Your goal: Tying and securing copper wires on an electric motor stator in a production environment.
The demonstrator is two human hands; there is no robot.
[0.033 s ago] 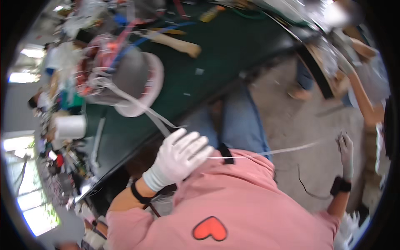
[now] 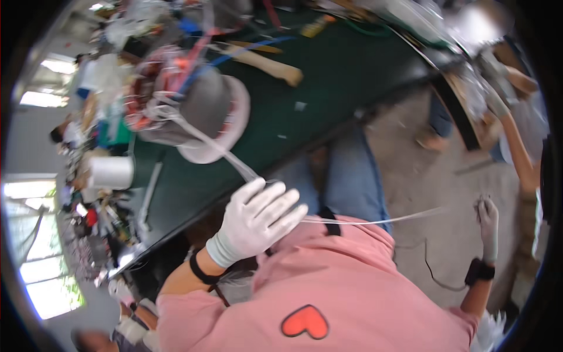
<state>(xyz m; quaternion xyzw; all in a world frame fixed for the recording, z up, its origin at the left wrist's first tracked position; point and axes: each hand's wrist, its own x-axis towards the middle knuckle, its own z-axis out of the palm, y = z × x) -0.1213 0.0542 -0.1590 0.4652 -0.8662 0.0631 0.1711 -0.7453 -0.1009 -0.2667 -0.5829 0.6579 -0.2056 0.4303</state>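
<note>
My left hand (image 2: 255,220), in a white glove, is closed around white strands. On its far side the white strands (image 2: 205,139) run taut up to a knot on a grey rounded object (image 2: 202,108) with a pale rim and red-orange parts. From its other side the strands stretch right across my lap and fade into blur before my right hand (image 2: 487,217). That gloved hand is far out to the right, its fingers pinched together. A small dark thing shows at its fingertips, too blurred to name; whether the strands reach it, I cannot tell.
The grey object lies on a dark green table (image 2: 328,76), near a wooden-handled tool (image 2: 267,66), a blue strap and a white spool (image 2: 111,172). Clutter fills the table's left end. Another person's gloved arm (image 2: 516,138) works at the right; someone else is at the lower left.
The whole view has shifted slightly, so the table and the grey object appear a little further right. Both hands keep nearly the same pose, with the strands still in my left hand.
</note>
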